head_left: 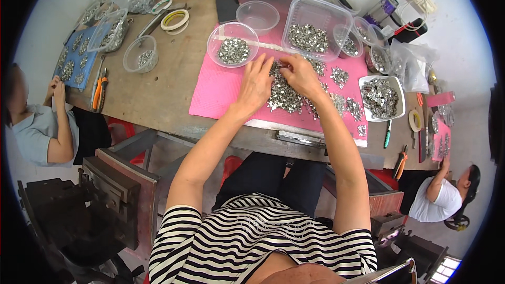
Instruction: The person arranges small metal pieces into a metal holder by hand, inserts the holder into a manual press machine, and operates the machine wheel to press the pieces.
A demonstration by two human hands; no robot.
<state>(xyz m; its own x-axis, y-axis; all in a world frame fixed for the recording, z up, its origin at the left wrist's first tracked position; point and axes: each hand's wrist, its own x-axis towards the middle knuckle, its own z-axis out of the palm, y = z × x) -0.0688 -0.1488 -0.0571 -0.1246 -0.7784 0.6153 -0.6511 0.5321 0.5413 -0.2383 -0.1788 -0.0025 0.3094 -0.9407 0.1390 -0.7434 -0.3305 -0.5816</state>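
Your left hand (258, 85) reaches with fingers loosely extended, your right hand (302, 76) with fingers curled; whether either pinches a piece cannot be told. One main heap of metal pieces (285, 94) lies between them and toward you. Best practice, as judged: part thin layers with light fingertips. Beyond the left grip, two round tubs (258, 16); beyond the right, one rectangular tub (296, 13); rightward, one white dish (401, 108).
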